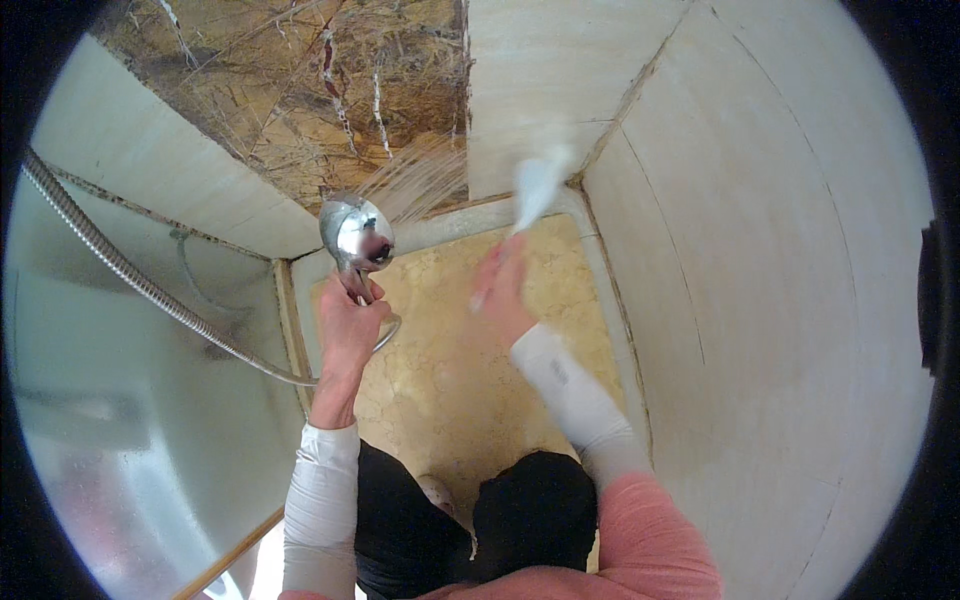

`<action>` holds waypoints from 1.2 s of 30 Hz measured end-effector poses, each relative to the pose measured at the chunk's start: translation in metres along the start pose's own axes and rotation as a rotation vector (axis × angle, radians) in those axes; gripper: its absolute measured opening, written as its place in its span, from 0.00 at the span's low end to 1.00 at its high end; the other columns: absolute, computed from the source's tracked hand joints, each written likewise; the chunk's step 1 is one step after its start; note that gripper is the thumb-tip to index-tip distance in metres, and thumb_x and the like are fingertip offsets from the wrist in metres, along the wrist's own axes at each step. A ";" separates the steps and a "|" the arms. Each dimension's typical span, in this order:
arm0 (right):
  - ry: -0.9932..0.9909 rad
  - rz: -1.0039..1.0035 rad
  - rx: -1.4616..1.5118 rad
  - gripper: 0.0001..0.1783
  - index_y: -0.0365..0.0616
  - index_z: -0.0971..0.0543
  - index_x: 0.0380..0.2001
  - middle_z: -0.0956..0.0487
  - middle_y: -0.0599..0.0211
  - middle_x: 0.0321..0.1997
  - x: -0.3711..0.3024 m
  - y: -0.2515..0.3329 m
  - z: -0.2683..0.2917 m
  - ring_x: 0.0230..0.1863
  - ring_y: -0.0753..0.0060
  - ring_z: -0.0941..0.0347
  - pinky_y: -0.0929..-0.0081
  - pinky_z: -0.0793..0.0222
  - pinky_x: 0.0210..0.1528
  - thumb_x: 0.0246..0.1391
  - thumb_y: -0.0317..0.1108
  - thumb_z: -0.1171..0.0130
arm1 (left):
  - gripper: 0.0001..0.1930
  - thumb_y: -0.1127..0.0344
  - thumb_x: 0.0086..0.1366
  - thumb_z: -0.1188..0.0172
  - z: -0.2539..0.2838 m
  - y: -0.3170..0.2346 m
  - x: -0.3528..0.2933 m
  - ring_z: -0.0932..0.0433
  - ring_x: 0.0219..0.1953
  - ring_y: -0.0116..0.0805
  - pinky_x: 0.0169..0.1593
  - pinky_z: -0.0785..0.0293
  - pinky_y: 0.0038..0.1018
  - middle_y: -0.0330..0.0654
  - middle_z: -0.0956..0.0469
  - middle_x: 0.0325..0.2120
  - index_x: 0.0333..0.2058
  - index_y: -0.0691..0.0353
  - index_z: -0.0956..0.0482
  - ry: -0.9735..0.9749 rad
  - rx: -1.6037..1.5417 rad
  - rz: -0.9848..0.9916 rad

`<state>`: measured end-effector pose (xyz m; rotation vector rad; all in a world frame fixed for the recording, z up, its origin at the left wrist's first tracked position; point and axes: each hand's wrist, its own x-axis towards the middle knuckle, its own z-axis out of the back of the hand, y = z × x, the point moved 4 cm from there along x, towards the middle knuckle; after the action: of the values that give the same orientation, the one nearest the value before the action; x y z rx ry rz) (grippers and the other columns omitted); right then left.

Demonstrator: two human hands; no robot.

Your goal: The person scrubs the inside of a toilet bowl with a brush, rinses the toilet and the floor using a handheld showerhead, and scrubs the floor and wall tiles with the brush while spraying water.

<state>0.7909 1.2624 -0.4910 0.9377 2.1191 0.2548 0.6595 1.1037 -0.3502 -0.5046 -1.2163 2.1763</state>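
Observation:
My left hand (347, 325) is closed around the handle of a chrome shower head (358, 235). Streams of water spray from it up and to the right, against a brown marbled wall panel (290, 90). In my right hand (505, 285) is a white brush (540, 190), gripped by its handle. Motion blurs the brush and hand, so the bristle end is unclear; it appears close to the pale wall tile (530, 70) right of the marbled panel. A metal shower hose (150, 290) runs from the left edge to below my left wrist.
A translucent glass panel (110, 370) stands on the left and a pale tiled wall (760, 250) on the right. Below lies a yellowish stone-patterned floor (430, 380) with a raised pale border. My bent knees (535, 510) are at the bottom.

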 end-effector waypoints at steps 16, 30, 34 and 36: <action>-0.514 0.801 -0.859 0.19 0.46 0.33 0.21 0.40 0.76 0.19 -0.023 0.105 0.058 0.24 0.82 0.45 0.76 0.45 0.25 0.60 0.47 0.58 | 0.16 0.82 0.43 0.45 -0.020 -0.028 -0.005 0.29 0.24 0.29 0.30 0.33 0.24 0.37 0.28 0.20 0.35 0.63 0.29 0.160 -0.058 -0.065; -1.254 0.473 -1.428 0.18 0.38 0.32 0.25 0.34 0.65 0.20 -0.503 0.044 0.323 0.25 0.75 0.41 0.73 0.43 0.26 0.61 0.40 0.59 | 0.12 0.80 0.46 0.48 -0.076 -0.059 -0.014 0.32 0.23 0.25 0.31 0.35 0.22 0.37 0.29 0.20 0.32 0.64 0.27 0.535 -0.259 -0.212; -0.966 0.506 -1.360 0.17 0.37 0.29 0.35 0.29 0.57 0.27 -0.346 0.098 0.311 0.29 0.65 0.35 0.66 0.40 0.31 0.59 0.43 0.57 | 0.11 0.80 0.44 0.46 -0.107 -0.062 -0.030 0.33 0.24 0.24 0.30 0.36 0.21 0.35 0.29 0.21 0.30 0.63 0.27 0.619 -0.320 -0.249; -0.780 0.849 -1.444 0.22 0.38 0.28 0.32 0.28 0.59 0.24 -0.235 0.124 0.208 0.28 0.62 0.33 0.62 0.38 0.31 0.61 0.47 0.61 | 0.11 0.80 0.43 0.45 -0.120 -0.053 -0.029 0.33 0.24 0.23 0.30 0.36 0.20 0.34 0.30 0.21 0.30 0.63 0.27 0.656 -0.214 -0.310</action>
<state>1.1078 1.1604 -0.4352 0.7027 0.3825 1.3333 0.7671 1.1820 -0.3648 -0.9567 -1.0636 1.4525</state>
